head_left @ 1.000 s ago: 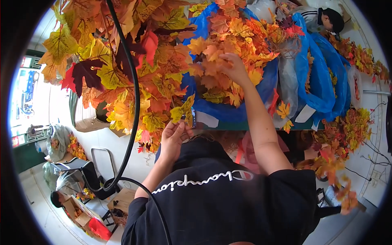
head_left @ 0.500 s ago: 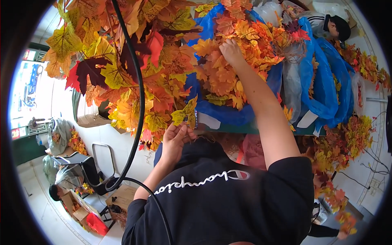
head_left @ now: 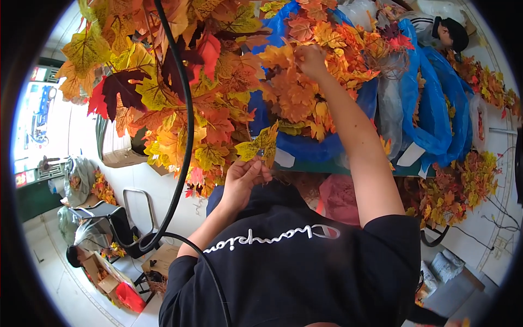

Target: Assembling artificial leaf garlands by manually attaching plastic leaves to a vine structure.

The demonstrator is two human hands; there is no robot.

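My left hand (head_left: 247, 180), close to my chest, pinches yellow-green artificial maple leaves (head_left: 257, 146) speckled with dark marks, near their base. My right arm stretches forward over a heap of orange artificial maple leaves (head_left: 332, 82) lying in blue plastic bags (head_left: 316, 152). There my right hand (head_left: 311, 61) has its fingers pinched at an orange maple leaf (head_left: 279, 56), which looks lifted and slightly blurred; the fingertips are partly hidden. A large hanging bunch of orange, yellow and dark red leaves (head_left: 158, 103) fills the area left of both hands.
A black cable (head_left: 188, 125) hangs in front of the leaf bunch. More blue bags (head_left: 430, 114) sit on the green table (head_left: 359, 170) at right, with a person (head_left: 441, 34) beyond them. Another person (head_left: 90, 237) is at lower left near cardboard boxes (head_left: 106, 278) and a chair (head_left: 117, 229).
My left hand has moved right and slightly up with the yellow-green leaves. My right hand has shifted up a little, and an orange leaf beside its fingers has risen. The leafy strand at lower right has mostly left view.
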